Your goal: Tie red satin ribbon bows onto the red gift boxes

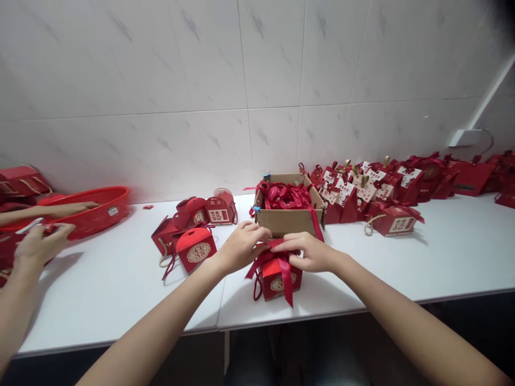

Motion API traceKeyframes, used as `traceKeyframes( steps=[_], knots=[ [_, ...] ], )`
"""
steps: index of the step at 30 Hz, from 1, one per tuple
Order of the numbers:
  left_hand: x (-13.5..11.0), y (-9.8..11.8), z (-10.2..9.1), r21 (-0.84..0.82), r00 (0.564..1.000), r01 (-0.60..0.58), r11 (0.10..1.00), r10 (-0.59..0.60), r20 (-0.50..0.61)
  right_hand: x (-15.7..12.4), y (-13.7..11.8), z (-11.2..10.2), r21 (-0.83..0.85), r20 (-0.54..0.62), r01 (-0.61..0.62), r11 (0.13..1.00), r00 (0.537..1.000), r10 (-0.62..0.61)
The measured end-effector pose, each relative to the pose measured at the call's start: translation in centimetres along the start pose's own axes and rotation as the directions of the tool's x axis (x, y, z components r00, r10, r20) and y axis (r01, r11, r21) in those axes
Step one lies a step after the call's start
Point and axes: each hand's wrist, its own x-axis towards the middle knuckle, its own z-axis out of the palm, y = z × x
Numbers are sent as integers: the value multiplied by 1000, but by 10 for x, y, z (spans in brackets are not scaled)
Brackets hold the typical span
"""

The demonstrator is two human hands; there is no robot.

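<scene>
pinching a red ribbon [286,276], the fingers of the left hand [244,247] and the right hand [309,252] meet narrowly, fingertips near one another, right over the top of a red box [277,284]. that box stands near the front edge of the white tabletop [140,284], a round gold emblem on its front, ribbon ends hanging down over it and a cord [257,286] looping at its left side. just behind sits an open carton [281,221] heaped with more ribbons [285,196], blue clips [266,175] on its rim. to the left, a cluster of red boxes [196,250] leans together, some with lids up, and a small red scrap [148,207] lies beyond. to the right, a tied box [396,221] stands before rows of red bags [346,201], several with white tags. far left, a co-worker's hand [42,244] holds something white, too blurred to name, beside a red basin [120,201] into which another arm [52,212] reaches. a tiled wall [181,150] rises behind.
</scene>
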Motion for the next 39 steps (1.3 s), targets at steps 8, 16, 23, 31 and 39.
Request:
traceKeyframes(
  steps=[8,16,23,31,39],
  knots=[
    [2,-5,9,61,998,-65,996,66,-21,2,-8,1,-98,169,37,995,985,-20],
    [2,-4,4,-413,975,155,897,-72,211,3,-5,0,-48,173,76,996,983,-67],
    [4,-9,7,-510,928,300,806,-121,354,2,-3,-1,-60,187,72,996,981,-59],
    [1,-19,27,-466,950,288,837,-189,247,3,-4,1,-77,207,71,995,977,-54],
    [0,-3,29,-630,936,352,692,-258,239,-3,-8,0,-15,110,15,1000,994,-13]
  ],
)
